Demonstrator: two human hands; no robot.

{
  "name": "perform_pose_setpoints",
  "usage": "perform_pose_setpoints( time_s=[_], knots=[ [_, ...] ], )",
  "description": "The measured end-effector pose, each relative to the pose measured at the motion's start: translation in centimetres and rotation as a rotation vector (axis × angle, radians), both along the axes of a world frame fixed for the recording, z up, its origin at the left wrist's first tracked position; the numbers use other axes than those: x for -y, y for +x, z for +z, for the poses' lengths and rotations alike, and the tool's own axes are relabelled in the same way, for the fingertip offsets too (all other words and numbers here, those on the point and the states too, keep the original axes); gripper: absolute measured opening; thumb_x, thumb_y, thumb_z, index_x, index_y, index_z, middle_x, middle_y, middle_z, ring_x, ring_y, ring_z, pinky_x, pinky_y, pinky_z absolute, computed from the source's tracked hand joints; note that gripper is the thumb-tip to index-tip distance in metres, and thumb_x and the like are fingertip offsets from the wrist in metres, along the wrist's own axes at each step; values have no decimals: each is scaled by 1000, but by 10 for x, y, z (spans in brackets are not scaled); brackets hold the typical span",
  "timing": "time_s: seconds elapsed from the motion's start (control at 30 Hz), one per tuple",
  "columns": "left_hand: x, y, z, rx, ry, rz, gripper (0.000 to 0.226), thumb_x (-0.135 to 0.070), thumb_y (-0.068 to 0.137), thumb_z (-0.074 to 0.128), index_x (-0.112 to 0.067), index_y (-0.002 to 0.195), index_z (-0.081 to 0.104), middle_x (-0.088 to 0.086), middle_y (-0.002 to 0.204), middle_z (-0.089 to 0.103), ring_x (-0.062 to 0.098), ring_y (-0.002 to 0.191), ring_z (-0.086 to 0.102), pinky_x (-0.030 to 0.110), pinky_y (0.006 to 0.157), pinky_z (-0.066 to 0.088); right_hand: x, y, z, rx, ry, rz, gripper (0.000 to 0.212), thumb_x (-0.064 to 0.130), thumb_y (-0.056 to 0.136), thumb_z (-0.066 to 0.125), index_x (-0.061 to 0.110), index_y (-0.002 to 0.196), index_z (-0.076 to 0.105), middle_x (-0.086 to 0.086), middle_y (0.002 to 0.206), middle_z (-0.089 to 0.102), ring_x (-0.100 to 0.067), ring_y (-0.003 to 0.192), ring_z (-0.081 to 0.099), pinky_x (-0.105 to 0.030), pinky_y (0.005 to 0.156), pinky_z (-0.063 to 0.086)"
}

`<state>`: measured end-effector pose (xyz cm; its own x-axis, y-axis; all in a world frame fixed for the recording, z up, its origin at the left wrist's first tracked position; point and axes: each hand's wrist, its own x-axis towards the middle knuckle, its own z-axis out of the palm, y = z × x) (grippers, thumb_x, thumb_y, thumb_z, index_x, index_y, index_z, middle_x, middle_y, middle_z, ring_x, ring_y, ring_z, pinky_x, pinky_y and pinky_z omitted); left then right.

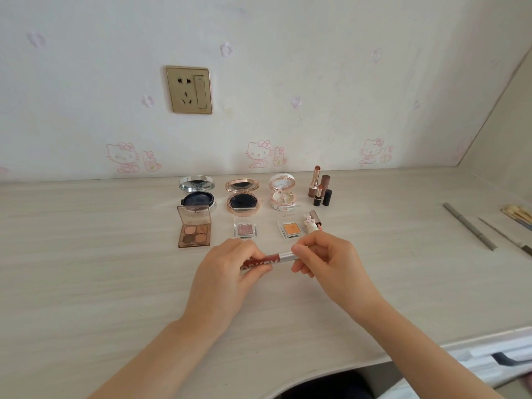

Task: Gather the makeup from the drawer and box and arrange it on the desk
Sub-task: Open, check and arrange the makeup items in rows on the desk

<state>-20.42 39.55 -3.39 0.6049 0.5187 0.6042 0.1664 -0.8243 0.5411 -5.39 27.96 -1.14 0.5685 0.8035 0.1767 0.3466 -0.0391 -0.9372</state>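
Holding a lip gloss tube (266, 262) above the near table (86, 269), the left hand (227, 279) pinched its red body while right hand (325, 259) fingers pinched the silver cap; it looked light, stiff, slippery.

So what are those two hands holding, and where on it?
A dark red lip gloss tube with a silver cap. The left hand grips the red body; the right hand pinches the silver cap end.
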Motion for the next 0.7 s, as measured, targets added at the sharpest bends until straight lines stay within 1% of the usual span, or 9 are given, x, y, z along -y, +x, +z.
perform_pose_setpoints(
  time_s=[0.07,0.2,0.3,0.37,0.4,0.47,0.5,0.57,0.7],
  knots=[
    [0,0,-1,10,-28,-27,16,-26,75,79,-24,80,64,-13,77,58,10,72,57,35,64,48,3,1,0,9,25,13,13,18,88,63,24,78,65,0,67,71,-7,61,61,-19,61,47],
    [-4,0,-1,57,-129,-91,14,-43,79,69,-30,85,67,-14,76,62,8,72,57,27,66,44,7,4,2,71,31,71,22,10,87,65,31,79,62,8,74,67,-7,64,58,-17,60,46],
    [-2,1,0,38,-66,-104,20,-45,81,63,-28,88,69,-17,79,62,5,76,55,25,69,42,10,6,2,54,30,98,29,2,85,64,30,83,60,5,88,66,-8,73,60,-21,66,48],
    [-2,1,-1,29,-11,-97,22,-44,82,62,-25,89,70,-19,80,61,3,78,53,27,71,43,12,5,0,77,22,106,27,9,83,68,33,94,61,9,93,66,-8,84,63,-21,68,50],
    [-2,1,-1,31,5,-94,23,-44,83,63,-24,89,70,-18,81,62,5,78,54,29,72,44,12,2,1,79,11,99,23,18,83,69,34,97,62,9,92,67,-7,83,63,-20,67,51],
    [-3,1,-1,45,23,-93,22,-42,83,66,-22,90,71,-17,82,63,7,79,55,31,72,45,12,-1,0,72,-8,95,4,30,88,62,30,92,64,5,81,70,-7,69,64,-19,60,47],
    [-4,0,-1,50,29,-93,22,-41,83,66,-21,90,71,-16,82,64,8,79,56,31,72,45,13,-1,-3,87,-4,95,10,30,92,57,26,86,65,3,74,70,-7,61,61,-18,57,45],
    [-4,0,-1,48,23,-101,21,-40,83,67,-21,91,71,-16,83,64,9,80,56,31,72,46,14,0,-5,108,-13,95,14,21,93,56,25,83,66,6,70,69,-5,57,57,-15,56,42],
    [-2,1,-2,38,-23,-135,16,-33,81,68,-21,92,71,-16,83,62,8,79,57,29,72,47,19,3,-4,161,-38,150,32,3,86,60,34,90,62,23,81,59,-1,69,51,-11,60,40]
  ],
)
